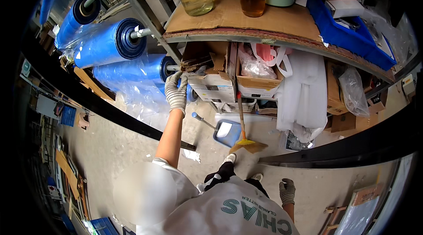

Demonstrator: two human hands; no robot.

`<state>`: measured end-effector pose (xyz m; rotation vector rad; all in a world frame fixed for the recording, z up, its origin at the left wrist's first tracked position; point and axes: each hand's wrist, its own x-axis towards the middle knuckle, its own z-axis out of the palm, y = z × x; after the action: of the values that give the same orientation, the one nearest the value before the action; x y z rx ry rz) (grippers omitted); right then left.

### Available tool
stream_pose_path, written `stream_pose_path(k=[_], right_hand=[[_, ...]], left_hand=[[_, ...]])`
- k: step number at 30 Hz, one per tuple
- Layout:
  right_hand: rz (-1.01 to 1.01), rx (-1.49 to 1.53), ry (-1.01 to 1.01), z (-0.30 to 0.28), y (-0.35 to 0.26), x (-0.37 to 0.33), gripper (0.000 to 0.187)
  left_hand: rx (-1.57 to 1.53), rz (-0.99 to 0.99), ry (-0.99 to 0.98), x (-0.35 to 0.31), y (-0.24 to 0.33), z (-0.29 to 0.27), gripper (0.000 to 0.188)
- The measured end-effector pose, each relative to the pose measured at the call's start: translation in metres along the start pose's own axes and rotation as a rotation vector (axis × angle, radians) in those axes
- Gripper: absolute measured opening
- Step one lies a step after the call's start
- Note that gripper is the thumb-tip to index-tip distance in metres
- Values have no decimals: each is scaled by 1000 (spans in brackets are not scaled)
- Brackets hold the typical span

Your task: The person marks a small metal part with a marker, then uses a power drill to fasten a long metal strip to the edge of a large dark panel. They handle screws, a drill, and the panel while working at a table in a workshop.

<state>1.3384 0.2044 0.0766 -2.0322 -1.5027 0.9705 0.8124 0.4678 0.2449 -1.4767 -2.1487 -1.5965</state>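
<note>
My left hand (176, 91), in a grey knit glove, reaches out to the end of the lowest blue film roll (132, 73) on a metal rack, and its fingers wrap the roll's end beside a cardboard box (214, 86). Two more blue film rolls (108, 43) hang above it on bars. My right hand (287, 192), also gloved, hangs by my side with curled fingers and holds nothing. Loose clear film (136, 100) drapes below the rolls.
A broom (245, 140) and a blue dustpan (225, 132) lean by my feet. The cardboard-lined shelf (229, 19) above carries jars, a green jug and a blue bin (348, 32). Boxes and plastic bags fill the space under it. Black rails (352, 149) cross the concrete floor.
</note>
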Motion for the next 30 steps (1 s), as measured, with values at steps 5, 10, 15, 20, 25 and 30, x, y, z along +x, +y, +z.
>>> stream_pose_path(k=[5,10,15,20,25,30], right_hand=[[36,-55,-80,29,-49,-10,18],[25,-99,-80,51,-83,-12,18],[-15,-97,-79,70,-114,-2,19],[-69,-143,-131,85,-151,1,20],[-107,-116,-218,93,-186,8,22],[-461,-53,-267,117,-234,67,20]], left_hand=[[64,108,-101,32,-38,4,32],[19,229,-180,33,-50,3,35],[144,408,-364,45,-41,-10,33],[126,504,-159,61,-30,-11,14],[-401,310,451,81,42,-112,13],[-781,282,741,51,41,-224,19]])
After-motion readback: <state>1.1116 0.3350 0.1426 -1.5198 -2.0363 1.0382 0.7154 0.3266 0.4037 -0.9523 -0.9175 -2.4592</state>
